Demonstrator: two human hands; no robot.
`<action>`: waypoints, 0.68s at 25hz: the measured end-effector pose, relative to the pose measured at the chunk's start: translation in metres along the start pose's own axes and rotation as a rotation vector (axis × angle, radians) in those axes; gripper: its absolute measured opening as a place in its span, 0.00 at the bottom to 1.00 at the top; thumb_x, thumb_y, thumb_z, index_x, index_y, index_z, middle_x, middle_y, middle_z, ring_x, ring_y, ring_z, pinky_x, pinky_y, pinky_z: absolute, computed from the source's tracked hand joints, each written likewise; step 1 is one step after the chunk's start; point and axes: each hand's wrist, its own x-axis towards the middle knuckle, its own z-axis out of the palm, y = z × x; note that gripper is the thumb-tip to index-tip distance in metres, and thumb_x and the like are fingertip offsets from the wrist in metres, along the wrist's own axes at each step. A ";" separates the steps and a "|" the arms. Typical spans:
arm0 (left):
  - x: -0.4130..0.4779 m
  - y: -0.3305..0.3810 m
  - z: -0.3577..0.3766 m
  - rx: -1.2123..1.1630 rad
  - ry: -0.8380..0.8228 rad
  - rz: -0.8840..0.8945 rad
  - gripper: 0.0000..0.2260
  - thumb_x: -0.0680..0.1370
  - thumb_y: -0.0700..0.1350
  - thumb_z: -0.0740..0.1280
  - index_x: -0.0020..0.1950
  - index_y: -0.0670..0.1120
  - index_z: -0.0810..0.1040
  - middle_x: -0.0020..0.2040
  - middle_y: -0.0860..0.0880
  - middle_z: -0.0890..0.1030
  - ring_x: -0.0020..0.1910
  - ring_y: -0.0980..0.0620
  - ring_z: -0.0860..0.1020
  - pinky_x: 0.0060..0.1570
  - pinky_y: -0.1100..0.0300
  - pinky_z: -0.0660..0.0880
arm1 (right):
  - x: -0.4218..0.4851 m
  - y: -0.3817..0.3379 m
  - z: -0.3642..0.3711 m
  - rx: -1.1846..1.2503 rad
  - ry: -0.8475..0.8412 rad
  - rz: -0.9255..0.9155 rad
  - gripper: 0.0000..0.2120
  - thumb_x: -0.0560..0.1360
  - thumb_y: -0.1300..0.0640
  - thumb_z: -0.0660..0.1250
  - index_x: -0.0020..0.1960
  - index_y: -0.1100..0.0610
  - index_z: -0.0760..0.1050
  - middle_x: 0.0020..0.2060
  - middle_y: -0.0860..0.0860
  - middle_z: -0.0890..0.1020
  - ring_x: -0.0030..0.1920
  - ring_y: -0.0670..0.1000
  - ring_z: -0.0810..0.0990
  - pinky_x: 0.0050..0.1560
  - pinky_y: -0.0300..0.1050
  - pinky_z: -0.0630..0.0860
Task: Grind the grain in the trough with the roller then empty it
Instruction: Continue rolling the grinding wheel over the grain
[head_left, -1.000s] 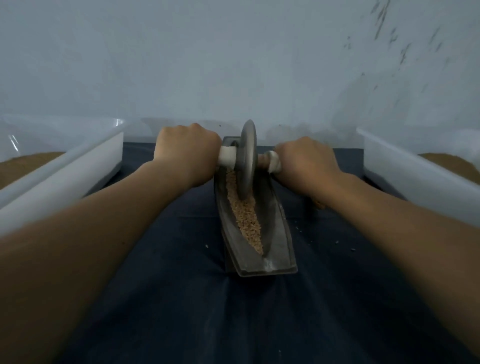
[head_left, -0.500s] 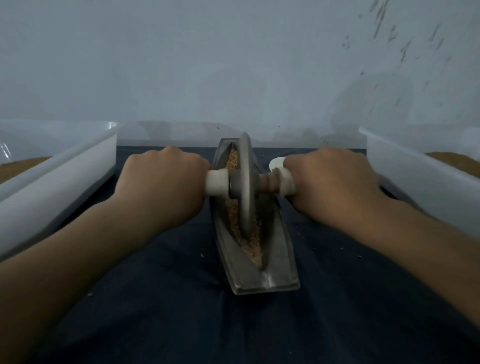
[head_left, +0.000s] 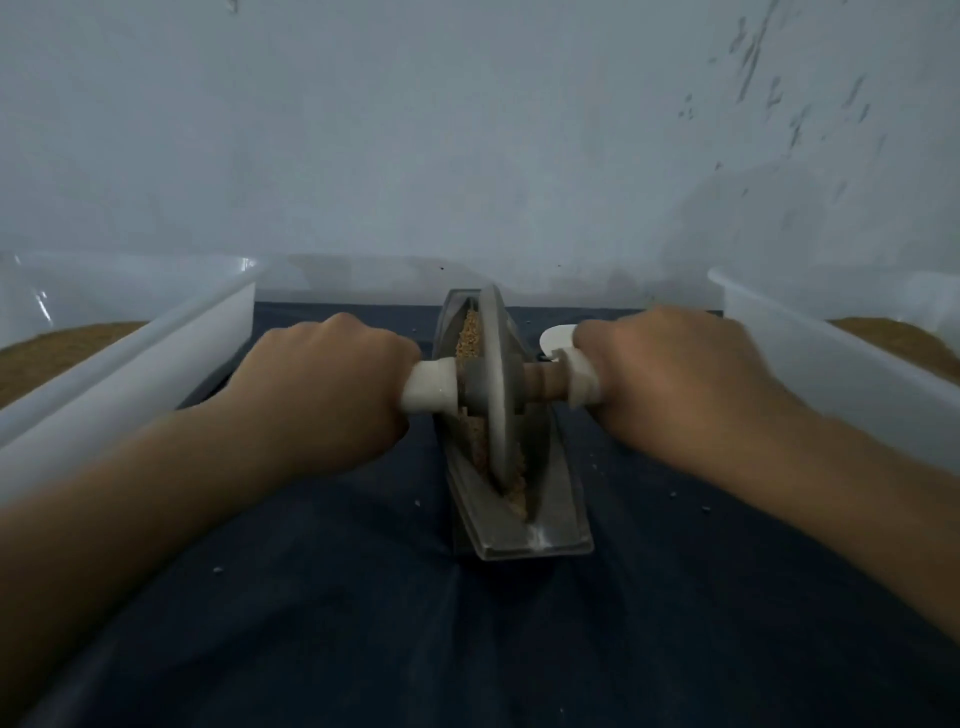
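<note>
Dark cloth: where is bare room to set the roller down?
Widest bare patch of dark cloth: nearest the camera, between the near end of the trough and both forearms, bar stray grains. Crowded: beside the trough, where left hand and right hand grip the roller, hemmed by left bin and right bin.

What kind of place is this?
Probably a work corner for grinding grain: a metal trough with a roller, plastic tubs on both sides, a dark cloth, a bare wall.

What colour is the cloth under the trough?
The cloth is dark blue, seen best in the head view.
</note>
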 end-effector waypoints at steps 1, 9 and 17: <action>-0.005 -0.001 -0.004 0.028 0.022 0.011 0.08 0.69 0.55 0.67 0.39 0.59 0.68 0.32 0.57 0.70 0.29 0.55 0.70 0.28 0.61 0.63 | -0.006 0.003 -0.008 0.018 0.010 -0.003 0.13 0.61 0.53 0.73 0.36 0.47 0.68 0.23 0.44 0.67 0.21 0.50 0.66 0.25 0.34 0.53; 0.070 0.003 0.024 0.121 -0.034 -0.113 0.07 0.76 0.48 0.68 0.53 0.52 0.79 0.38 0.50 0.72 0.34 0.48 0.73 0.33 0.54 0.68 | 0.064 -0.007 0.053 0.102 -0.173 0.131 0.03 0.75 0.53 0.69 0.48 0.50 0.76 0.38 0.51 0.76 0.38 0.56 0.75 0.32 0.43 0.63; 0.031 -0.001 0.005 0.018 -0.054 0.048 0.06 0.73 0.52 0.68 0.42 0.58 0.71 0.36 0.55 0.70 0.35 0.51 0.73 0.35 0.56 0.71 | 0.024 -0.005 0.022 0.104 -0.139 0.075 0.11 0.73 0.54 0.70 0.43 0.47 0.66 0.33 0.47 0.71 0.33 0.53 0.70 0.29 0.43 0.61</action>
